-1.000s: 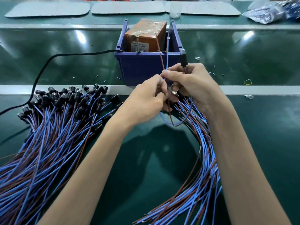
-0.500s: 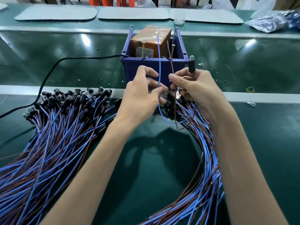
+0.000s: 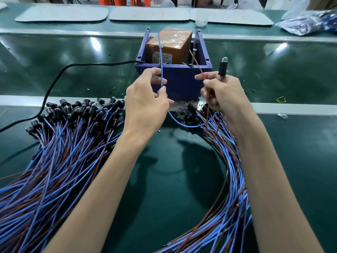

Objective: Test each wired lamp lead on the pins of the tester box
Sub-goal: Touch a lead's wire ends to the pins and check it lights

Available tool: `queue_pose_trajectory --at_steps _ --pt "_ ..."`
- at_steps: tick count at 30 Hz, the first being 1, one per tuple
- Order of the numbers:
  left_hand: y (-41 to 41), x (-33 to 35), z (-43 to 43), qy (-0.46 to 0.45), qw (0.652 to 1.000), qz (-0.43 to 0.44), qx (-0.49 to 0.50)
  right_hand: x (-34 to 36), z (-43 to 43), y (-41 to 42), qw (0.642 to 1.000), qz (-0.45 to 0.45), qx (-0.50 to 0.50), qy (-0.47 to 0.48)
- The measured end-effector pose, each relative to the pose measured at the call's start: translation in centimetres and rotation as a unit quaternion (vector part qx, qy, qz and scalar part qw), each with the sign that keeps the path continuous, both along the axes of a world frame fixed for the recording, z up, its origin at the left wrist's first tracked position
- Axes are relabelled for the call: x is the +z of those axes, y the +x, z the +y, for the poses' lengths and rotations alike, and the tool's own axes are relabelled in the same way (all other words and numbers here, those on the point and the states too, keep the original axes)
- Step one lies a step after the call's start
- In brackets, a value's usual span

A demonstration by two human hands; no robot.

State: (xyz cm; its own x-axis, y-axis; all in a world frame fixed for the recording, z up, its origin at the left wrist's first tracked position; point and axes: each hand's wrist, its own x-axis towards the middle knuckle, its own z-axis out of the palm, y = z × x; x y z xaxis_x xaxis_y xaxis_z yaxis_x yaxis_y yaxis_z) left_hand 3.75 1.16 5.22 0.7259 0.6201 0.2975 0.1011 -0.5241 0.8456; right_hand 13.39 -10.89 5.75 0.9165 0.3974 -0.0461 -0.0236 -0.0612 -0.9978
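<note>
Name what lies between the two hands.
Head view: between left hand and right hand, only the blue plastic bin shows, behind; a thin blue wire sags below.

I am watching a green bench (image 3: 164,179) | blue bin (image 3: 178,83) sitting mid-bench at the metal strip (image 3: 18,100) | black cable (image 3: 54,83) trailing left from it | heap of leads (image 3: 54,152) lying left, curved bundle of leads (image 3: 233,198) lying right | yellow band (image 3: 281,99) and small clear piece (image 3: 282,115) lying far right | grey mats (image 3: 62,14) lying along the far edge

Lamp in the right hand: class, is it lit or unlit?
Unlit, apparently: the lamp above the right hand shows no glow.
</note>
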Motion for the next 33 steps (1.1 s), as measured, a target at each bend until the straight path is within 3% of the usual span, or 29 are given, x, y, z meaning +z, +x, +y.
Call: queue_pose_trajectory --at_steps 13,33 --pt "0.1 -0.3 0.8 0.012 0.999 0.033 0.037 -0.1 -0.4 0.6 0.983 -0.006 -0.125 0.136" --pt "-0.4 0.6 0.2 0.010 0.995 0.097 0.018 -0.8 -0.4 1.4 0.981 0.006 -0.148 0.124"
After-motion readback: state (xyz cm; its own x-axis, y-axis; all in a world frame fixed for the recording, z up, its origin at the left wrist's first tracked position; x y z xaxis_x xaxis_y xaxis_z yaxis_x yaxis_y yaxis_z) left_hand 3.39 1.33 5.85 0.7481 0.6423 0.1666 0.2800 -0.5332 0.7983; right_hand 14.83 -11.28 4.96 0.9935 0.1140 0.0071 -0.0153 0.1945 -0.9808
